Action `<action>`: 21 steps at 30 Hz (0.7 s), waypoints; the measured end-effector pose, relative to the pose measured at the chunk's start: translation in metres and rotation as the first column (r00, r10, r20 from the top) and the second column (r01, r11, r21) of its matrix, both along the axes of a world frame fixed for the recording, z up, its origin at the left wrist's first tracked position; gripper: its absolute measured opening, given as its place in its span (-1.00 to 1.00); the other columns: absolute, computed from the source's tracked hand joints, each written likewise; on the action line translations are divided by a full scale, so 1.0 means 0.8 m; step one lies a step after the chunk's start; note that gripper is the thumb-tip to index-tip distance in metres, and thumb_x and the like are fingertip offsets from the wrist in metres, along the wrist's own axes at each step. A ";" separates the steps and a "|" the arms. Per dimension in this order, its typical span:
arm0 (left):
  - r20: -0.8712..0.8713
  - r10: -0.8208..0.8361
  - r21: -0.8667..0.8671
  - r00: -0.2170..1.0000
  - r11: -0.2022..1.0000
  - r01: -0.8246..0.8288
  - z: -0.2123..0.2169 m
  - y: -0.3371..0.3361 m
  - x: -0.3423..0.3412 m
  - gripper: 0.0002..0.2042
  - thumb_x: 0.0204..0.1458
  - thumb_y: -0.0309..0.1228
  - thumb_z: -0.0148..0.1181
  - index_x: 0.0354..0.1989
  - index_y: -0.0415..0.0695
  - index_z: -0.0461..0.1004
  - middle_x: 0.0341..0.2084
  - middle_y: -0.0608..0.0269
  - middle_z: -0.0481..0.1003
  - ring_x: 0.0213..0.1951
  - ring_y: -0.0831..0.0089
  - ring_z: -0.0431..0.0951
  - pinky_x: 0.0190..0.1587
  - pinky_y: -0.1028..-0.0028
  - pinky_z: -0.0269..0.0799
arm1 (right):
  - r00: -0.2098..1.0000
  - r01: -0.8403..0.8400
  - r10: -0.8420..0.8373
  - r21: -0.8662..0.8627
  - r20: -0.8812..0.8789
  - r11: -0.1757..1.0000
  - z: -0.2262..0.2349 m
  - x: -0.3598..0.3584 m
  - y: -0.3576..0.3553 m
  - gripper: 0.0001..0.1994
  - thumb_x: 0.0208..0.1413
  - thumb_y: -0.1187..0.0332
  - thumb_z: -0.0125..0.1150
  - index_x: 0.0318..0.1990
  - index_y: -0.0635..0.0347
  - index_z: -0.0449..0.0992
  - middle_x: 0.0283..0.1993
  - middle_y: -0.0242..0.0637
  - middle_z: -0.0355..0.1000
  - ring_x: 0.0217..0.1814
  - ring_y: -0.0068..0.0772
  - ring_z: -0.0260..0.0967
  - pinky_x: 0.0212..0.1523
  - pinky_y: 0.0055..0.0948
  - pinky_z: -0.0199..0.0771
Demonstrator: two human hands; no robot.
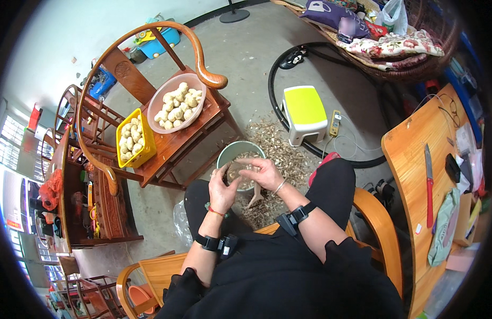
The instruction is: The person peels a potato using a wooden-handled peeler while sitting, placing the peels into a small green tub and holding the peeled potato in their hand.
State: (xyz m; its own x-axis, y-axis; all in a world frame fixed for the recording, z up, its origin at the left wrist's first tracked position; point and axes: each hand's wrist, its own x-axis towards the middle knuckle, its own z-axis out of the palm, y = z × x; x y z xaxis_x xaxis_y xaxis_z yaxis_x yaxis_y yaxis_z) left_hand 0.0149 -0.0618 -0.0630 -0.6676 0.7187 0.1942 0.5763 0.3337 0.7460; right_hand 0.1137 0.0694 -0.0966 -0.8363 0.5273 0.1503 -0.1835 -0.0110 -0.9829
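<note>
My left hand [221, 187] and my right hand [264, 173] are raised over a pale green bucket [220, 158], palms facing each other. Their fingers curve but stay apart, thumbs spread from the other fingers. The brownish patch between them blends with the bucket's contents, so I cannot make out a held thing. A pale, flat wooden-looking piece [255, 196] shows below my right hand, at the bucket's near side. Brown and whitish peelings [278, 142] lie thickly on the floor around the bucket.
A wooden armchair [166, 154] at left bears a pink basin [195, 118] and a yellow basket [149, 150], both filled with pale round lumps. A green-topped stool [304, 105], black hose [271, 80] and power strip [335, 123] stand beyond. A red-handled knife [430, 202] lies on the right table [408, 175].
</note>
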 end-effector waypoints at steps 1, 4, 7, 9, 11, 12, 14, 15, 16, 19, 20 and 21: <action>0.008 0.000 -0.006 1.000 1.000 0.000 0.001 0.000 0.000 -0.53 -0.24 -0.41 0.34 -0.07 -0.23 0.43 -0.27 0.07 0.46 -0.17 0.22 0.47 -0.10 0.39 0.36 | 1.000 -0.001 0.001 0.000 0.001 1.000 0.000 0.000 0.001 -0.70 -0.05 0.42 0.27 -0.10 0.17 0.52 -0.32 -0.34 0.47 -0.35 -0.70 0.33 -0.34 -0.65 0.38; 0.035 -0.023 0.000 0.999 1.000 0.023 0.005 0.003 0.003 -0.54 -0.24 -0.42 0.34 -0.08 -0.23 0.44 -0.29 0.07 0.45 -0.20 0.23 0.46 -0.12 0.39 0.36 | 0.996 0.075 -0.080 0.102 0.049 0.992 -0.002 0.002 0.003 -0.78 -0.07 0.43 0.28 -0.20 0.18 0.57 -0.43 -0.37 0.45 -0.46 -0.69 0.29 -0.45 -0.65 0.33; -0.030 -0.033 0.002 0.999 0.999 0.033 0.008 0.005 0.004 -0.54 -0.25 -0.42 0.33 -0.09 -0.24 0.44 -0.30 0.08 0.44 -0.23 0.24 0.46 -0.14 0.40 0.36 | 0.991 0.131 -0.132 0.136 0.002 0.982 -0.005 0.001 0.004 -0.82 -0.10 0.44 0.30 -0.27 0.17 0.59 -0.51 -0.38 0.40 -0.53 -0.66 0.25 -0.53 -0.62 0.26; -0.036 -0.028 0.002 0.999 1.000 0.028 0.005 0.005 0.002 -0.54 -0.26 -0.42 0.33 -0.09 -0.24 0.44 -0.32 0.08 0.44 -0.23 0.23 0.46 -0.15 0.40 0.36 | 0.985 0.171 -0.166 0.202 -0.039 0.964 -0.004 0.000 0.005 -0.85 -0.13 0.45 0.31 -0.33 0.19 0.59 -0.55 -0.37 0.38 -0.56 -0.63 0.24 -0.55 -0.58 0.24; -0.043 -0.021 0.002 0.999 1.000 0.021 0.003 0.005 0.001 -0.54 -0.26 -0.42 0.33 -0.09 -0.24 0.44 -0.33 0.08 0.43 -0.23 0.22 0.45 -0.15 0.40 0.36 | 0.986 0.165 -0.169 0.230 -0.002 0.959 -0.001 0.001 0.004 -0.86 -0.14 0.45 0.31 -0.35 0.20 0.59 -0.54 -0.34 0.39 -0.55 -0.62 0.26 -0.52 -0.58 0.26; -0.067 -0.008 -0.023 0.998 1.000 0.006 0.002 0.006 0.003 -0.55 -0.27 -0.43 0.33 -0.10 -0.23 0.45 -0.34 0.08 0.43 -0.23 0.20 0.44 -0.15 0.38 0.36 | 0.984 0.161 -0.176 0.256 0.036 0.953 0.003 0.002 0.002 -0.87 -0.15 0.45 0.31 -0.38 0.21 0.58 -0.53 -0.32 0.40 -0.53 -0.60 0.28 -0.50 -0.58 0.28; -0.091 0.007 -0.047 0.996 0.999 -0.011 0.000 0.008 0.005 -0.55 -0.28 -0.44 0.32 -0.10 -0.22 0.45 -0.35 0.08 0.42 -0.23 0.19 0.43 -0.15 0.37 0.35 | 0.985 0.160 -0.172 0.285 0.020 0.945 0.011 0.003 -0.001 -0.88 -0.14 0.45 0.31 -0.39 0.23 0.57 -0.52 -0.30 0.41 -0.51 -0.60 0.30 -0.48 -0.58 0.30; -0.175 0.012 -0.057 0.984 0.998 -0.022 0.000 0.010 0.007 -0.56 -0.28 -0.47 0.31 -0.11 -0.21 0.45 -0.35 0.07 0.41 -0.23 0.17 0.42 -0.15 0.36 0.35 | 0.985 0.162 -0.171 0.313 0.003 0.936 0.013 0.003 -0.002 -0.89 -0.14 0.45 0.30 -0.40 0.25 0.56 -0.51 -0.27 0.43 -0.49 -0.60 0.33 -0.45 -0.59 0.32; -0.259 0.016 -0.065 0.966 0.997 -0.034 -0.001 0.010 0.008 -0.56 -0.29 -0.49 0.29 -0.11 -0.21 0.45 -0.35 0.06 0.40 -0.23 0.16 0.41 -0.15 0.35 0.35 | 0.985 0.161 -0.171 0.314 0.004 0.936 0.013 0.003 -0.004 -0.89 -0.14 0.45 0.30 -0.40 0.25 0.56 -0.51 -0.27 0.43 -0.49 -0.60 0.33 -0.45 -0.59 0.32; -0.245 0.011 -0.034 0.969 0.999 -0.020 0.001 0.009 0.009 -0.57 -0.30 -0.54 0.27 -0.12 -0.20 0.44 -0.32 0.05 0.38 -0.22 0.15 0.40 -0.14 0.34 0.35 | 0.992 0.126 -0.127 0.194 -0.007 0.973 0.010 0.003 -0.007 -0.89 -0.08 0.44 0.28 -0.39 0.27 0.55 -0.47 -0.31 0.46 -0.44 -0.67 0.34 -0.42 -0.62 0.34; -0.245 0.012 -0.036 0.969 0.999 -0.022 0.002 0.008 0.009 -0.57 -0.30 -0.54 0.27 -0.12 -0.20 0.44 -0.32 0.05 0.38 -0.22 0.15 0.40 -0.14 0.34 0.35 | 0.986 0.166 -0.168 0.102 0.016 0.981 0.009 0.003 -0.006 -0.88 -0.06 0.43 0.27 -0.38 0.28 0.54 -0.47 -0.35 0.45 -0.45 -0.71 0.31 -0.43 -0.64 0.32; -0.217 0.006 -0.031 0.976 0.999 -0.013 0.006 0.009 0.010 -0.57 -0.30 -0.56 0.25 -0.12 -0.19 0.43 -0.31 0.05 0.36 -0.22 0.14 0.40 -0.14 0.34 0.35 | 0.977 0.210 -0.211 0.013 0.043 0.978 0.008 0.004 -0.005 -0.88 -0.04 0.42 0.26 -0.36 0.28 0.53 -0.47 -0.40 0.45 -0.45 -0.74 0.29 -0.44 -0.66 0.31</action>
State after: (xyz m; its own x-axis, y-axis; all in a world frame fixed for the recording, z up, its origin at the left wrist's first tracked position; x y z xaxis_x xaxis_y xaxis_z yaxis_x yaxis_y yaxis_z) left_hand 0.0226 -0.0544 -0.0584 -0.6189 0.7209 0.3119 0.7199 0.3617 0.5923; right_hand 0.1166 0.0654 -0.0901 -0.7126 0.6911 0.1208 -0.1371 0.0317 -0.9900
